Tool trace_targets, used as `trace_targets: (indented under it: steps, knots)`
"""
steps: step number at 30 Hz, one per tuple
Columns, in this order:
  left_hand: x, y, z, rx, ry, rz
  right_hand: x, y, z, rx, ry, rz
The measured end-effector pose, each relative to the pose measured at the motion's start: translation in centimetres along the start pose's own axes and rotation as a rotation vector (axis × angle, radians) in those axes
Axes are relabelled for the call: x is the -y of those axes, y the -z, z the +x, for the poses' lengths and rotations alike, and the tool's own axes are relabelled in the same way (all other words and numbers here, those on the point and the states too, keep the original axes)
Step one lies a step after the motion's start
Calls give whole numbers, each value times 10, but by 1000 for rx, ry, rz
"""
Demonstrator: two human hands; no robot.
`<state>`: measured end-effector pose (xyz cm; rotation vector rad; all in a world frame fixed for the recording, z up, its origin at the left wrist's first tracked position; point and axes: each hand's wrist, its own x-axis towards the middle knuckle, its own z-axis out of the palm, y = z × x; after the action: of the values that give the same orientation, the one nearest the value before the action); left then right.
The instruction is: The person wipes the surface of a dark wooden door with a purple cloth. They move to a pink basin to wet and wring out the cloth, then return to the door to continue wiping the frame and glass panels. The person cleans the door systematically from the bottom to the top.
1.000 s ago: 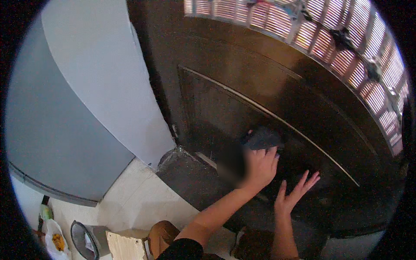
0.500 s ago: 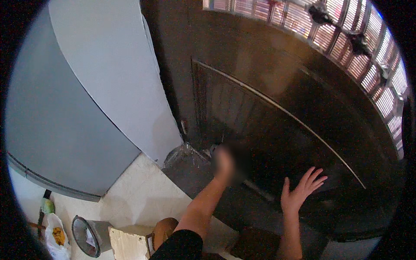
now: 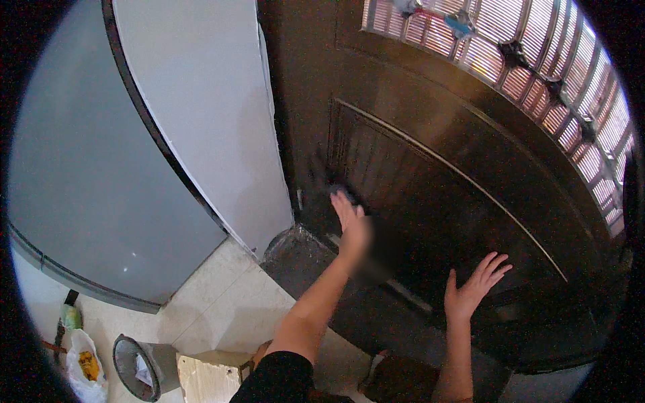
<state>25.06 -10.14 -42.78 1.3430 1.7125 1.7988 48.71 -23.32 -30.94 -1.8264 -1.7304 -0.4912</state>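
My left hand (image 3: 353,225) reaches to the lower left part of a dark brown panelled door (image 3: 430,201). Its fingers are stretched out against the surface, and part of the hand is blurred. A small dark bluish patch (image 3: 344,191) shows at the fingertips; I cannot make out what it is. Farther right, my right hand (image 3: 476,289) is open, palm toward the door, with fingers and thumb spread and nothing in them. Whether it touches the door I cannot tell.
Left of the door stand a white wall edge (image 3: 201,101) and a large grey panel (image 3: 101,168). On the pale floor are a grey bin (image 3: 164,366), a white plastic bag (image 3: 77,379) and a light wooden piece (image 3: 211,376). A metal grille (image 3: 531,54) crosses the upper door.
My left hand has moved up the door, its fingers now extended. My right hand stays spread in nearly the same place. The view has shifted, so the door sits slightly farther right.
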Motion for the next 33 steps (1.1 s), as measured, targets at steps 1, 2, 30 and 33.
trace_targets:
  steps: [1, 2, 30, 33]
  knots:
    - [21, -7, -10, 7, 84, -96, 0, 0, -1, -5, -2, 0]
    - [44, -14, -21, 14, 170, -191, 1, 3, -6, 12, -13, 14]
    - [-125, 74, 148, -57, -439, 30, 52, -7, 1, -201, -94, 236]
    - [-110, 81, 162, -152, -568, 136, 39, -23, 3, -210, -57, 231]
